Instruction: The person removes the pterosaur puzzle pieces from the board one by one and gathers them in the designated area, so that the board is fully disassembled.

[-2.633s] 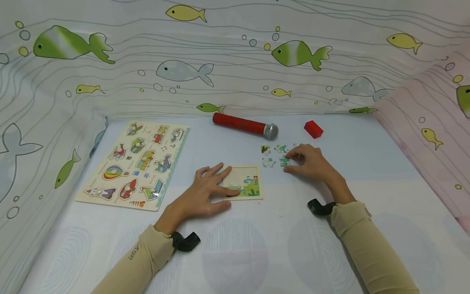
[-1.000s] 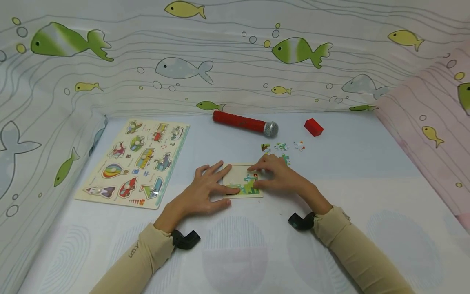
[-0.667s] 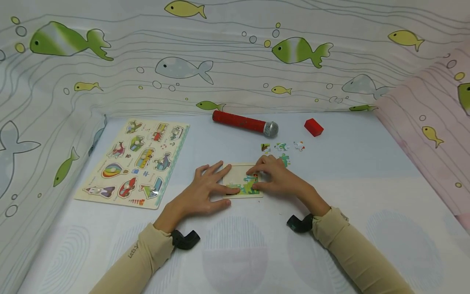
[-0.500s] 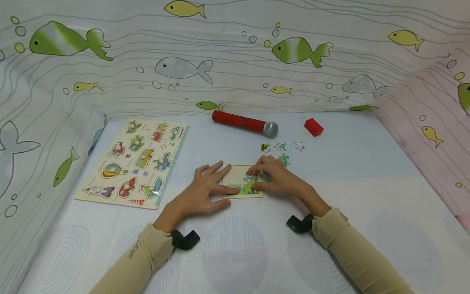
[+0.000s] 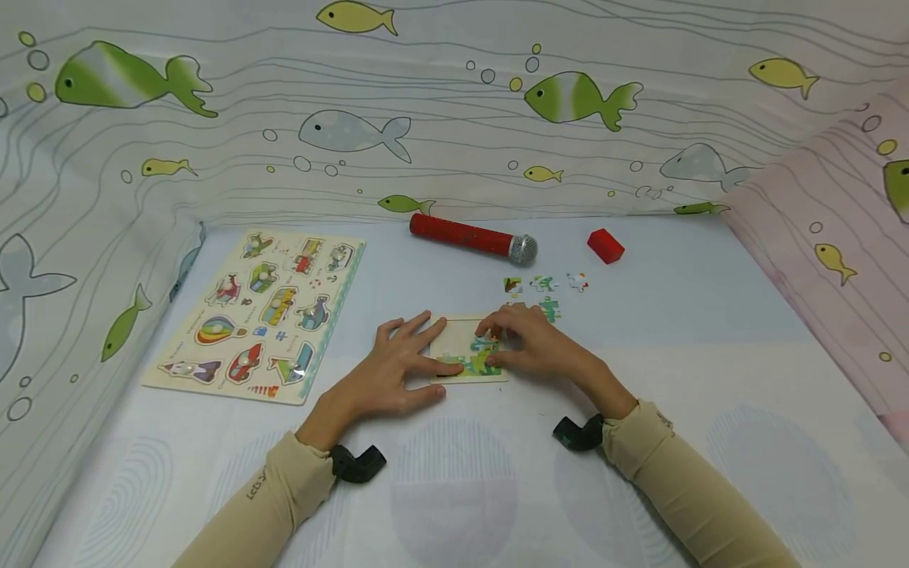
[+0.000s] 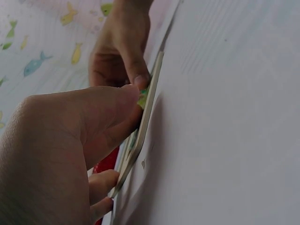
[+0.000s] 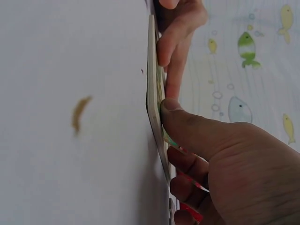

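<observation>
A small square wooden puzzle tray (image 5: 454, 338) lies at mid-table, its bottom and right partly filled with green jigsaw pieces (image 5: 472, 366). My left hand (image 5: 394, 375) rests spread over the tray's left side, fingertips touching the frame and lower pieces. On the right side, my right hand (image 5: 536, 343) pinches a jigsaw piece (image 5: 484, 345) between thumb and curled fingers, low against the tray; the fingers partly cover it. In the right wrist view, the right thumb (image 7: 187, 126) presses down at the tray edge (image 7: 152, 84). Several loose pieces (image 5: 544, 284) lie just behind the right hand.
A large wooden peg puzzle board (image 5: 266, 315) with vehicle pictures lies on the left. Towards the back are a red toy microphone (image 5: 461, 234) and a red block (image 5: 606, 246). A fish-printed cloth (image 5: 454, 102) rises behind the table.
My right hand has come from the loose pieces leftward and nearer to the tray, bringing a jigsaw piece. Over the last half second it barely moves. The left hand stays in place.
</observation>
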Motion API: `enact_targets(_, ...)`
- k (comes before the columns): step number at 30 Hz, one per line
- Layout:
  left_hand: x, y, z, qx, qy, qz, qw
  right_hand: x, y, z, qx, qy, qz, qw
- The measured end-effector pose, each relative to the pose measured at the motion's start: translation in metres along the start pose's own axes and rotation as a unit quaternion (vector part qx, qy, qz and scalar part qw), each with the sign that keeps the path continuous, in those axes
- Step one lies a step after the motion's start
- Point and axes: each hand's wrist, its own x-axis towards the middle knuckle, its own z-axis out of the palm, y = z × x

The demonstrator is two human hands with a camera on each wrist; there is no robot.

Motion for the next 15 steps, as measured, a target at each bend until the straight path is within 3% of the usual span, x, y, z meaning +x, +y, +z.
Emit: enact_targets(15,-0.0014,0.0013,-0.0003,-0.01,-0.005,-0.007,0.9999,-0.0001,0.0018,-0.0009,-0.022,0.005,-0.033,0.999)
